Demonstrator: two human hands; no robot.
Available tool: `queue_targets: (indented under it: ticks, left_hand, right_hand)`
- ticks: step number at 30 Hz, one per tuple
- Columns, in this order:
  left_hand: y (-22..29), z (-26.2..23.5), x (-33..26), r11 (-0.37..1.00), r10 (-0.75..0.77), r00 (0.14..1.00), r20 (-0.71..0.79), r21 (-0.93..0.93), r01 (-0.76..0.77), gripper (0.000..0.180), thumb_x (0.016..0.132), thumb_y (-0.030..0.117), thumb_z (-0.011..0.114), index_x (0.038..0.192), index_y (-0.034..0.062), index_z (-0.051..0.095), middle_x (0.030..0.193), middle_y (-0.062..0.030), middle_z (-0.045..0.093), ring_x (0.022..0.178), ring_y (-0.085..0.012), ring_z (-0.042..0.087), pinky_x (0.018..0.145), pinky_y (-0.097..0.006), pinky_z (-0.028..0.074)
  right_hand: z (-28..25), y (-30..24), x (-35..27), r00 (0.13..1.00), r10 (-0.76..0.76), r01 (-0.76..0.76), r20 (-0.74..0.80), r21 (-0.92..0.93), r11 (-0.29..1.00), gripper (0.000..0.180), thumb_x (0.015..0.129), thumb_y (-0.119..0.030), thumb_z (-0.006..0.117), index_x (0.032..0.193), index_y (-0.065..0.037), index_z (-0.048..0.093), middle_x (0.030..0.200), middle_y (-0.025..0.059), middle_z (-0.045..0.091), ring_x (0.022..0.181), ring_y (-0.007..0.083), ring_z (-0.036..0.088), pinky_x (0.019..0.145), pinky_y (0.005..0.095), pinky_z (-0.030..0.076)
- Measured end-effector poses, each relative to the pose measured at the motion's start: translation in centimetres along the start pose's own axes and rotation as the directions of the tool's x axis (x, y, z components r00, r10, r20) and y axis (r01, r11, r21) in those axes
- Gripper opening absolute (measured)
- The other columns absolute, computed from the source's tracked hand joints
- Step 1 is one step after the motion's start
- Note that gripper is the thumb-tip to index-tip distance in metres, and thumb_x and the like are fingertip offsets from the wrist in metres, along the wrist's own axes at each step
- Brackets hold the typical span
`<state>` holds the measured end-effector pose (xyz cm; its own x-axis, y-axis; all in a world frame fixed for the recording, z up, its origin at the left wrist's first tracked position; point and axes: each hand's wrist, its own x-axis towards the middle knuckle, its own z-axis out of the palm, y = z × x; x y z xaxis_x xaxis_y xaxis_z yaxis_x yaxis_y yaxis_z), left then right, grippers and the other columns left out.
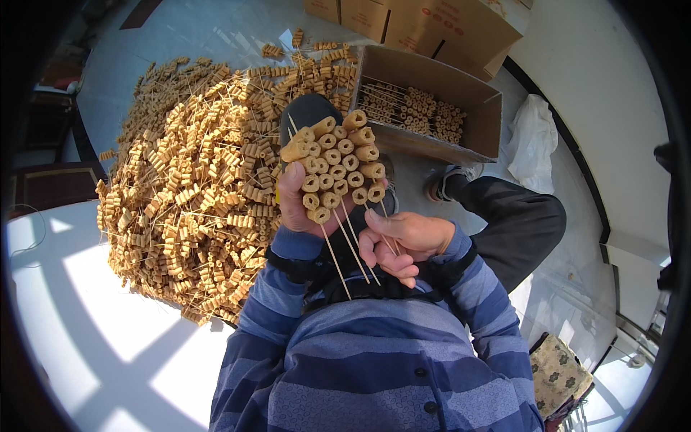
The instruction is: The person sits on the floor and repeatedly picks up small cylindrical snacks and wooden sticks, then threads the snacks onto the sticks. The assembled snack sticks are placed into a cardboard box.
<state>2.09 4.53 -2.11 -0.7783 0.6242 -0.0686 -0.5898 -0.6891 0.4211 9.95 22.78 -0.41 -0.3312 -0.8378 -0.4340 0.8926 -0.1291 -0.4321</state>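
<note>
My left hand (293, 200) is wrapped round a bundle of skewered tan rolls (332, 157), held up in front of my lap. The rolls are short hollow tubes, packed close in rows, with their open ends facing up. Thin wooden sticks (348, 241) poke out below the bundle toward my belly. Just to the right, my right hand (410, 241) pinches the lower ends of a couple of sticks between thumb and fingers. These carry rolls at the bundle's right edge. Part of my left hand's fingers is hidden behind the bundle.
A large heap of similar skewers (194, 187) spreads out on the left. Beyond my knees stands an open cardboard box (439, 144) with skewers laid in rows inside. Closed cartons (425, 29) are behind it. A white plastic bag (533, 137) lies right, a patterned cushion (560, 374) lower right.
</note>
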Motion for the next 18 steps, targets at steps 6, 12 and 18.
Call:
queue_targets:
  ticks: [6, 12, 18]
  left_hand:
    - [0.4, -0.2, 0.2, 0.996, 0.043, 0.999, -0.004, 0.082, -0.042, 0.096, 0.085, 0.06, 0.064, 0.151, -0.0007, 0.03, 0.141, -0.0278, 0.049, 0.115, -0.0408, 0.062, 0.098, -0.055, 0.054]
    - [0.1, 1.3, 0.6, 0.984, 0.103, 0.994, -0.043, 0.153, -0.095, 0.09, 0.087, 0.057, 0.062, 0.15, -0.0003, 0.033, 0.141, -0.0234, 0.051, 0.121, -0.0398, 0.059, 0.103, -0.052, 0.05]
    - [0.6, 2.2, 0.7, 0.967, 0.211, 0.976, -0.05, 0.157, -0.201, 0.083, 0.09, 0.052, 0.055, 0.151, -0.0003, 0.032, 0.146, -0.0218, 0.048, 0.132, -0.0337, 0.051, 0.112, -0.045, 0.043]
  right_hand:
    - [2.5, -2.3, -2.8, 0.865, -0.268, -0.052, -0.424, -0.607, 0.793, 0.064, 0.099, -0.059, 0.051, 0.107, 0.005, 0.057, 0.092, 0.0133, 0.065, 0.081, 0.0216, 0.065, 0.078, 0.0322, 0.056]
    - [4.6, -4.3, -1.7, 0.235, -0.922, 0.017, -0.307, -0.947, 0.32, 0.083, 0.093, -0.057, 0.063, 0.138, 0.008, 0.04, 0.131, 0.0261, 0.053, 0.116, 0.0362, 0.059, 0.1, 0.0417, 0.048]
    - [3.5, -4.6, 4.8, 0.119, -0.986, -0.02, -0.113, -0.994, 0.111, 0.096, 0.088, -0.049, 0.072, 0.148, 0.01, 0.025, 0.146, 0.0315, 0.038, 0.134, 0.0433, 0.042, 0.111, 0.044, 0.038]
